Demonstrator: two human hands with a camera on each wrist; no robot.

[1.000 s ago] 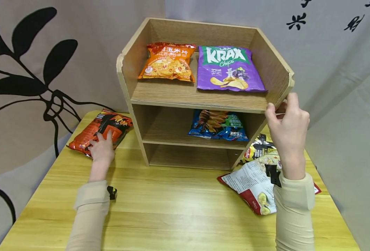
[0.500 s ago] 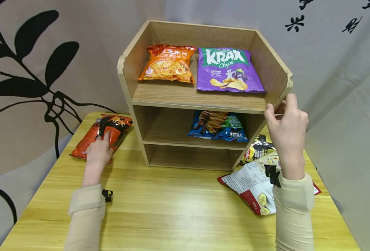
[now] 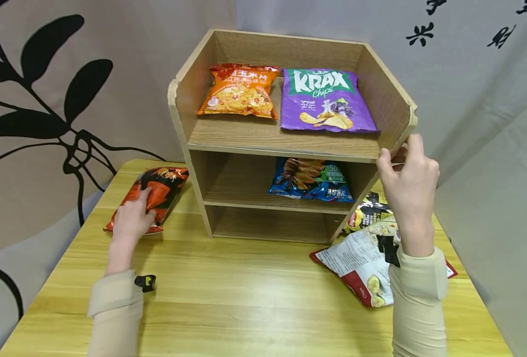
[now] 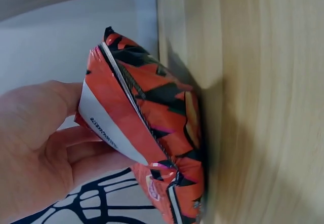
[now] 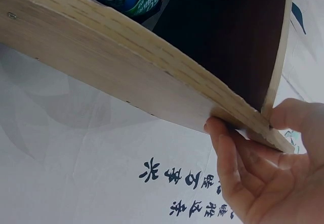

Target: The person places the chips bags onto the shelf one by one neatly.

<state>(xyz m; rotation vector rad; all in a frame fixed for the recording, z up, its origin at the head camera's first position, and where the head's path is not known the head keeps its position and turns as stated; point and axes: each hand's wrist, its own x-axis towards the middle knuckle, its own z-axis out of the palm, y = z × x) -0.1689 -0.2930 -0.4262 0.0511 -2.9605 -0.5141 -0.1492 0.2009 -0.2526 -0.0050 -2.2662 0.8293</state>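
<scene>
At the left of the head view, a red and black chip bag [image 3: 156, 191] lies on the table beside the shelf. My left hand [image 3: 131, 218] grips this bag from above, index finger stretched over its face. The left wrist view has the bag's sealed end [image 4: 116, 117] toward the camera, covering parts of the thumb and fingers. My right hand [image 3: 411, 183] holds the right front edge of the small wooden shelf [image 3: 286, 152]. Seen from the right wrist, the thumb [image 5: 291, 113] is at the front corner and the fingers lie along the panel's outer side.
On the shelf's top level are an orange snack bag [image 3: 241, 91] and a purple Krax chip bag [image 3: 328, 101]. A blue bag [image 3: 310, 179] lies one level down. Right of the shelf, a white and red bag [image 3: 357, 263] and a yellow-black bag [image 3: 370, 210] rest on the table [image 3: 245, 302].
My left hand has shifted left and toward the near side, drawing the red and black chip bag nearer and turning it slightly. My right hand stays on the shelf edge.
</scene>
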